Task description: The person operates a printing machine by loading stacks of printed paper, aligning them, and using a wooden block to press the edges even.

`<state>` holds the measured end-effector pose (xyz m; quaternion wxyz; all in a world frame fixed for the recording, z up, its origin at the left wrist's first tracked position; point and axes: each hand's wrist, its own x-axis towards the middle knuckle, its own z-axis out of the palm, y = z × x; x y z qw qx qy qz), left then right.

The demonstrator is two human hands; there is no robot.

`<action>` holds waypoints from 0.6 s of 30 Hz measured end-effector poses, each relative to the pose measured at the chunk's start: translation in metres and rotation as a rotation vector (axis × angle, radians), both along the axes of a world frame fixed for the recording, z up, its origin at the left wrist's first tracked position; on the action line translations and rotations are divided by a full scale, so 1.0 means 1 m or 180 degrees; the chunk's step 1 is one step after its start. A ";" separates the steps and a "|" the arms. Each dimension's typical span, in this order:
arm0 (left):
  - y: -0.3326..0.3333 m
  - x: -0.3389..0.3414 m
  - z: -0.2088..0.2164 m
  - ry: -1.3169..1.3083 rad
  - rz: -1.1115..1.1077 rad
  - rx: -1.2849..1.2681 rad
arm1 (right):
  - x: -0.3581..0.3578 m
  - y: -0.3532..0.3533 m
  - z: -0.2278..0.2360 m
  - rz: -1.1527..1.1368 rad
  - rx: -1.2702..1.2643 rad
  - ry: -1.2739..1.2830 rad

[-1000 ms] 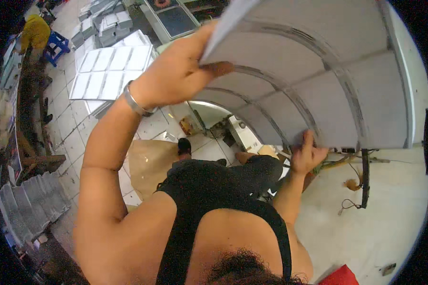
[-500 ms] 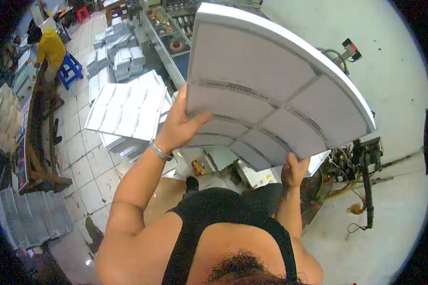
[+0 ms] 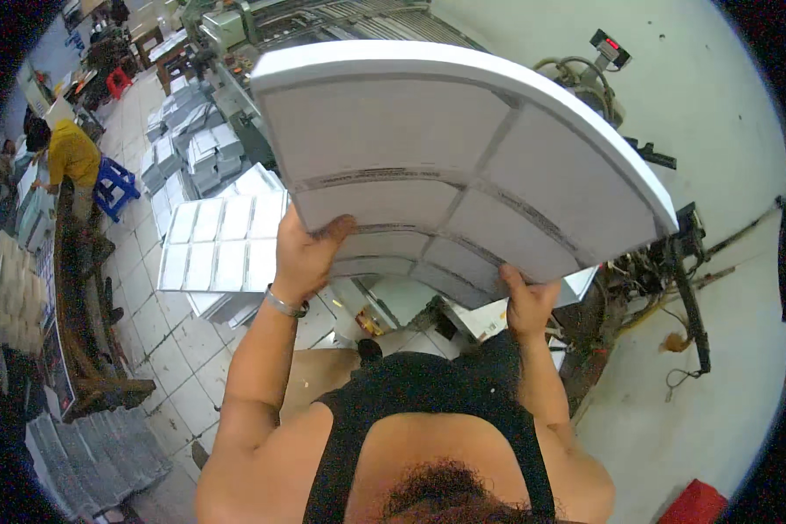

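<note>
I hold a thick stack of printed paper sheets [image 3: 384, 131] up in front of me, bowed into a curve. Large pale panels divided by grey bands cover its face, and its far edge is thick and white. My left hand [image 3: 307, 255] grips the left side, thumb on the printed face and fingers hidden behind. At the near right edge, my right hand [image 3: 529, 301] clasps the stack with its thumb on top. Left of my left hand lies another pile of printed sheets [image 3: 221, 244], its top marked in rows of white panels.
Several white paper stacks [image 3: 183, 131] line the tiled floor [image 3: 173, 323] at the far left. A person in yellow [image 3: 76, 157] sits on a blue stool [image 3: 115, 188] at a long table. Machinery [image 3: 664, 253] stands along the right wall. Grey corrugated sheets [image 3: 96, 458] lie at lower left.
The stack has swung left and come lower in view, its far edge now lying more level. Both hands keep their grip and have shifted slightly left with it.
</note>
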<state>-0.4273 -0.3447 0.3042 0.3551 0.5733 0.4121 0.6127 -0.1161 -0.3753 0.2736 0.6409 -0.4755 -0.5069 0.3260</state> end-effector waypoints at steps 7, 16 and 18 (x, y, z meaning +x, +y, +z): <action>0.009 0.001 -0.006 -0.0209 -0.0109 -0.0002 | 0.012 0.005 -0.002 -0.0070 0.0035 -0.0226; 0.014 -0.003 -0.010 0.0030 -0.0291 -0.0036 | 0.048 0.011 0.183 -0.0011 0.0751 -0.1661; 0.014 -0.001 -0.009 -0.0259 -0.0307 -0.0041 | 0.035 0.014 0.235 0.0351 0.0638 -0.2734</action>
